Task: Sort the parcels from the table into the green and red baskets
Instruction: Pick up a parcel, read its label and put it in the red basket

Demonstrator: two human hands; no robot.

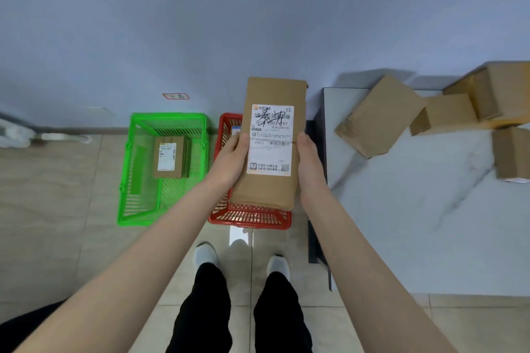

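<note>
Both hands, left point(233, 158) and right point(309, 158), grip a labelled parcel point(269, 143) by its sides above the red basket point(249, 218), label being read; next, likely lower it into the right basket.

Your parcel point(266, 189) is plain brown cardboard, its label point(271, 152) white with black print and a black scrawl (a touch of orange at the top corner). The green basket point(134, 219) and red basket point(249, 216) show open lattice. The table point(415, 223) is white, veined grey; floor tiles point(43, 195) beige
</note>
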